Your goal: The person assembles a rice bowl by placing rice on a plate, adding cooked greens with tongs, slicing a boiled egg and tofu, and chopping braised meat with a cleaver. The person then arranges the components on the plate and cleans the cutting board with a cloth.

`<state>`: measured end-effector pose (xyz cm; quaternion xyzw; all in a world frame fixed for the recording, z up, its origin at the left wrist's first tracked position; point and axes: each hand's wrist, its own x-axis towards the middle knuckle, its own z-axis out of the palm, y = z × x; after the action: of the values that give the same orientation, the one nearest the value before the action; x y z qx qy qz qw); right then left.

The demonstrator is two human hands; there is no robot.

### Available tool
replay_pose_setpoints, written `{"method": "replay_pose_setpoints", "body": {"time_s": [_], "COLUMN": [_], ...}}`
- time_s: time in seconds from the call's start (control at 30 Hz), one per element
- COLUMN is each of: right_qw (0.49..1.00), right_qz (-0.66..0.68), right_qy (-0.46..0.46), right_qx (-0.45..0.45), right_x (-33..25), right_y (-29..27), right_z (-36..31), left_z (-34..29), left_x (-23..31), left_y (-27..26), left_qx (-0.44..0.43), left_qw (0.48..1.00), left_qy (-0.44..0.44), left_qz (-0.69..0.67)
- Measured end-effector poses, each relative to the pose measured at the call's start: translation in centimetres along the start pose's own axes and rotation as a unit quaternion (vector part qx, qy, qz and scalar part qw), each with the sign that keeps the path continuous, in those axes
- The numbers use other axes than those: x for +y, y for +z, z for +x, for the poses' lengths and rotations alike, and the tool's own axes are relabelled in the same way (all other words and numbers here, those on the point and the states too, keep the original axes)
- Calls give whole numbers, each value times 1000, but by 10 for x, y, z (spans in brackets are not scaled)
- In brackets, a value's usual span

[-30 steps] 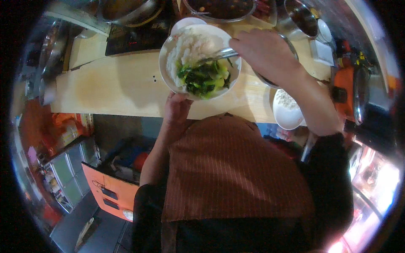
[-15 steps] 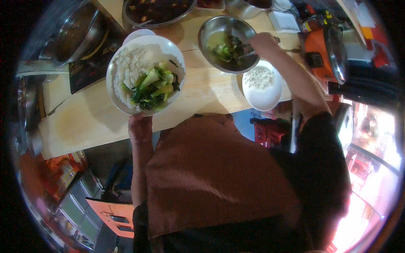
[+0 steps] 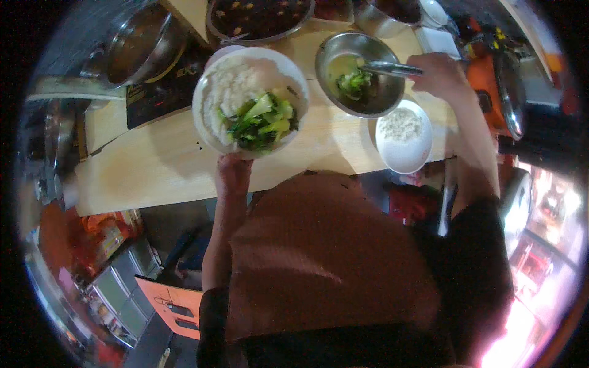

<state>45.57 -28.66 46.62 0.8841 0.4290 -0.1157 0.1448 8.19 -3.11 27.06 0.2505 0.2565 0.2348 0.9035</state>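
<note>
My left hand grips the near underside of a white bowl, its fingers largely hidden below it. White rice fills the bowl's left side, with cooked leafy greens heaped at the right. My right hand is closed around metal tongs, which reach into a steel bowl. More greens sit in pale liquid there, at the tongs' tips; whether the tips pinch them I cannot tell. Beside the steel bowl, nearer me, stands a small white dish of white grains.
A wooden counter runs across in front of me. At its far side are a large pan of dark broth and another metal pot. A steel pot stands on a black cooktop. An orange appliance sits at right.
The whole view has shifted, so the counter things appear farther right. The tongs have swung from a low angle inside the steel bowl to lying nearly level across its rim.
</note>
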Motion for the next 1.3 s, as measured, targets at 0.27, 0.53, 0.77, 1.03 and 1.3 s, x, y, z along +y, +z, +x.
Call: {"method": "replay_pose_setpoints", "body": {"time_s": [0.27, 0.53, 0.77, 1.03, 1.3], "right_qw": [977, 973, 985, 992, 874], "right_qz": [102, 106, 131, 21, 423], "right_qy": [-116, -147, 115, 116, -165], "right_qx": [146, 142, 1, -47, 173], "right_x": [-90, -147, -55, 9, -118], "right_y": [-52, -25, 76, 177, 86], "right_z": [-35, -36, 11, 73, 44], "left_z": [4, -20, -56, -74, -76], "left_x": [6, 19, 28, 12, 10], "left_y": [12, 13, 0, 2, 27], "left_qx": [-34, 11, 85, 147, 132], "left_qw": [999, 1000, 996, 986, 982], "left_qy": [-20, -18, 9, 40, 99], "left_qz": [-16, -5, -9, -63, -91]}}
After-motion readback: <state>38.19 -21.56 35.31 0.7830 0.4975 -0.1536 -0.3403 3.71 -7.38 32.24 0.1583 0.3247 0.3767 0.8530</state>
